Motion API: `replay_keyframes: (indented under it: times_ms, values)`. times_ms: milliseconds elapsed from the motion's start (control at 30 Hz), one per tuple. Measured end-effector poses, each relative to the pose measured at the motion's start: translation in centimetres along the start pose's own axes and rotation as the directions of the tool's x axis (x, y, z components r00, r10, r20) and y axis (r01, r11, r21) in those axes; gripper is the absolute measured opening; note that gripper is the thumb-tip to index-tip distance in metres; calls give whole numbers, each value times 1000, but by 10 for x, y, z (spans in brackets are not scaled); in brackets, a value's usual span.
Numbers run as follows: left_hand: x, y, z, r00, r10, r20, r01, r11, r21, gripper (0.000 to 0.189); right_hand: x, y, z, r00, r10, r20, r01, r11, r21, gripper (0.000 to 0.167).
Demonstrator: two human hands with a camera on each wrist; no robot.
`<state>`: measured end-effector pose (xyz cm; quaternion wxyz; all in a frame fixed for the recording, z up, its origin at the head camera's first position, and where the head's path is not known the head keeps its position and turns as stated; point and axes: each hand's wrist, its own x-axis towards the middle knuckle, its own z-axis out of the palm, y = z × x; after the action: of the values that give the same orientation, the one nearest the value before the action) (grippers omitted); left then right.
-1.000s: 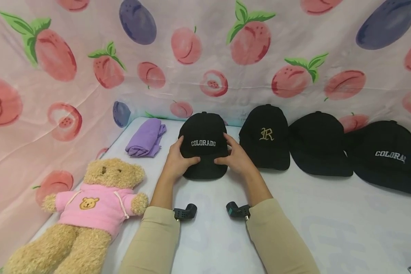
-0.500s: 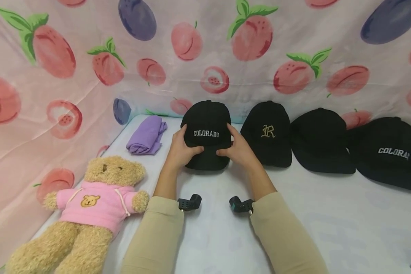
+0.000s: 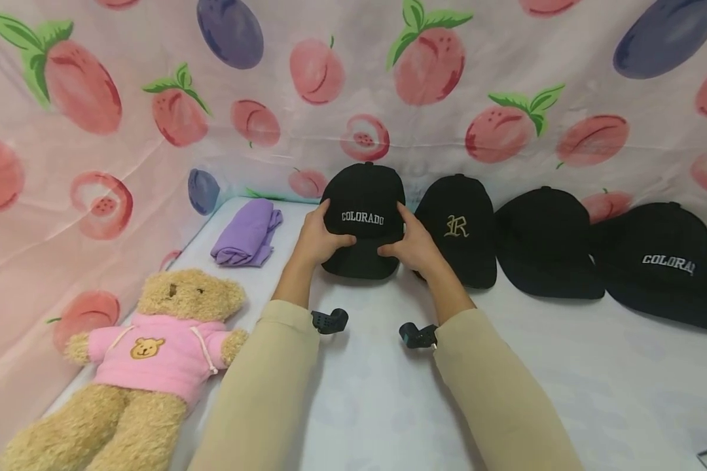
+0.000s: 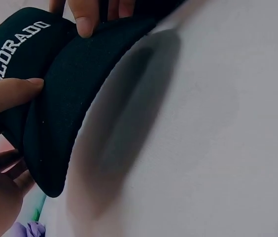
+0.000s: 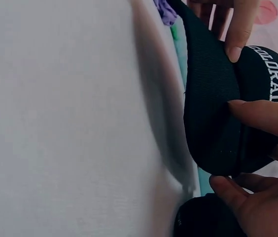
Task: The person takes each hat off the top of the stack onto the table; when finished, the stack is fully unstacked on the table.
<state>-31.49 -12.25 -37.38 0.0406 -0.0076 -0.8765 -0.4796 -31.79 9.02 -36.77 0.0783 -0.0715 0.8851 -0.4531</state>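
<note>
Both hands hold a black cap with white COLORADO lettering, one at each side. My left hand grips its left side, thumb on the brim, fingers around the edge. On the other side my right hand grips it the same way. In the left wrist view the brim casts a shadow on the white surface, so the cap is off it. The right wrist view shows both thumbs on the brim. Just right of it sits a black cap with a gold letter.
Further right lie a plain black cap and another COLORADO cap. A folded purple cloth is at the back left. Nearer, a teddy bear in a pink hoodie lies on the white surface. A fruit-print curtain hangs behind.
Both hands have moved the held cap upward in view and slightly right, toward the gold-letter cap. Their grip looks the same. The other caps, cloth and bear stay put.
</note>
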Motion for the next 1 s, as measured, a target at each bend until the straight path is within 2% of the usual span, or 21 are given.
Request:
replay_keyframes:
  times_ms: [267,533,733,1000]
  values:
    - [16,-4,2,1000,5,2,-5,1000,26,100,14,3,3,1000,12,-1,-12,1000,-22,105]
    - [26,-13,8,999,-21,33,19,999,43,100,22,12,8,1000,26,2,-25,999,-47,105]
    - [29,-17,9,999,-36,29,35,999,33,101,25,11,9,1000,12,-7,-13,998,-68,104]
    - [29,-20,13,997,-58,57,56,998,41,101,22,13,14,999,42,-11,-42,997,-67,103]
